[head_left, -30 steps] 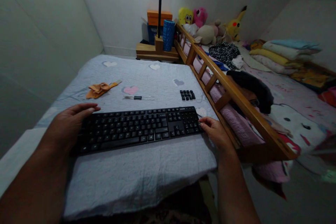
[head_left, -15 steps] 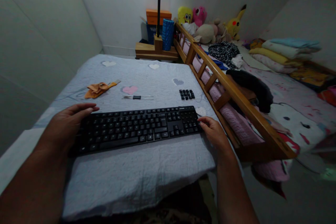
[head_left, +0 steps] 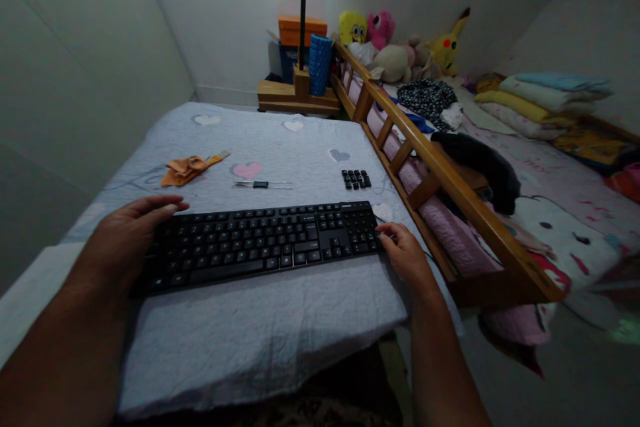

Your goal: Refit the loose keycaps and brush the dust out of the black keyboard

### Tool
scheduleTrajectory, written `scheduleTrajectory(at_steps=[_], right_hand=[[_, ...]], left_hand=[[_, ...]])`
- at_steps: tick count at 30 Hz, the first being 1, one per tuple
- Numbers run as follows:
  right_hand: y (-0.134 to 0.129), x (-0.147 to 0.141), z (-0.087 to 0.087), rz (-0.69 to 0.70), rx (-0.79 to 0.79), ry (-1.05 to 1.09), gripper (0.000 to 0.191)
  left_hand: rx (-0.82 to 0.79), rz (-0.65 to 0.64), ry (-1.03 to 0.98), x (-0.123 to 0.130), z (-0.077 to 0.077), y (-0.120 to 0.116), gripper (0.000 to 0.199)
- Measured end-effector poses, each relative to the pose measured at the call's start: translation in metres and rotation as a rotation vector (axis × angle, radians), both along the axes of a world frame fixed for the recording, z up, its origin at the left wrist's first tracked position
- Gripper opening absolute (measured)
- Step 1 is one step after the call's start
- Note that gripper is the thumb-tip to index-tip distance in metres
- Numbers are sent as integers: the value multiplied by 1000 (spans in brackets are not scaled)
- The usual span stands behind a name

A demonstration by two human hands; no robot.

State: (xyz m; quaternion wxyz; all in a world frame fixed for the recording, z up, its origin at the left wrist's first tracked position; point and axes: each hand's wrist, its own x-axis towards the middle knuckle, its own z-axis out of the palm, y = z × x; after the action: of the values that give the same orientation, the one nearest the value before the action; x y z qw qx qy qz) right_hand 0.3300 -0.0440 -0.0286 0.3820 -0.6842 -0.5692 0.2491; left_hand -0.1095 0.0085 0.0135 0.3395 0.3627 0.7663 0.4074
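Observation:
A black keyboard [head_left: 260,240] lies across the bedspread, tilted slightly so its right end is farther away. My left hand [head_left: 123,233] grips its left end, thumb and fingers close together at the far corner; part of the hand's hold is hidden. At the right edge, my right hand [head_left: 404,245] has thumb and fingers closed on the keyboard beside the number pad. Behind the keyboard lie several loose black keycaps [head_left: 356,179] in a cluster and a wire keycap puller [head_left: 261,185] with a dark grip. An orange cloth [head_left: 184,170] rests against a small brush [head_left: 216,159].
A wooden bed rail [head_left: 425,160] runs along the right side. Beyond it is a bed with plush toys [head_left: 393,63], folded bedding [head_left: 550,93] and dark clothing. A wooden stand [head_left: 300,95] with a black pole and a blue foam roller [head_left: 320,65] stand at the back.

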Motion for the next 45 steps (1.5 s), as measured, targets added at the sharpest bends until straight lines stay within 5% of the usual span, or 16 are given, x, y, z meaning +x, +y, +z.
scheduleTrajectory(at_steps=[30,45], right_hand=[[-1,-12,-6,12,116,-119,13],[0,-11,-6,4,91,-166,9]], left_hand=[[-16,16,31,12,12,-5,48],[-30,3,-21,0,-3,1,49]])
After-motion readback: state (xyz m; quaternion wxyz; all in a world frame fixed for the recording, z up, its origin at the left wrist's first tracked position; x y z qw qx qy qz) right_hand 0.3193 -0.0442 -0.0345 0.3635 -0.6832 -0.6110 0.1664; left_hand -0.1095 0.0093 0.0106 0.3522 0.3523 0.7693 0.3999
